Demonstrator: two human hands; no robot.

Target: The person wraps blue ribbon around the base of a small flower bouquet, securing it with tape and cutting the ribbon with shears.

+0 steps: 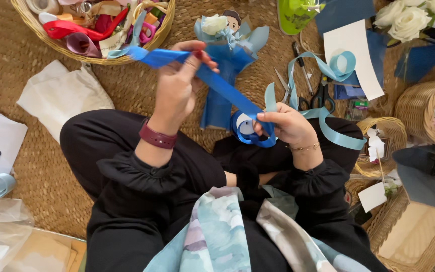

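I sit cross-legged on a woven mat. My left hand (177, 85) pinches the free end of a dark blue satin ribbon (222, 88) and pulls it up and to the left. My right hand (285, 123) grips the blue ribbon spool (247, 132) low over my lap, with the ribbon stretched taut between both hands. Just beyond the ribbon lies a small blue-wrapped bouquet (227, 40) with a white rose and a little figure on top.
A round basket (94, 27) of ribbons and tools stands at the far left. Black scissors (320, 95), a light blue ribbon (328, 126), a white card (356, 55), white roses (409, 17) and wicker baskets (424, 111) lie to the right. White cloth (61, 95) lies left.
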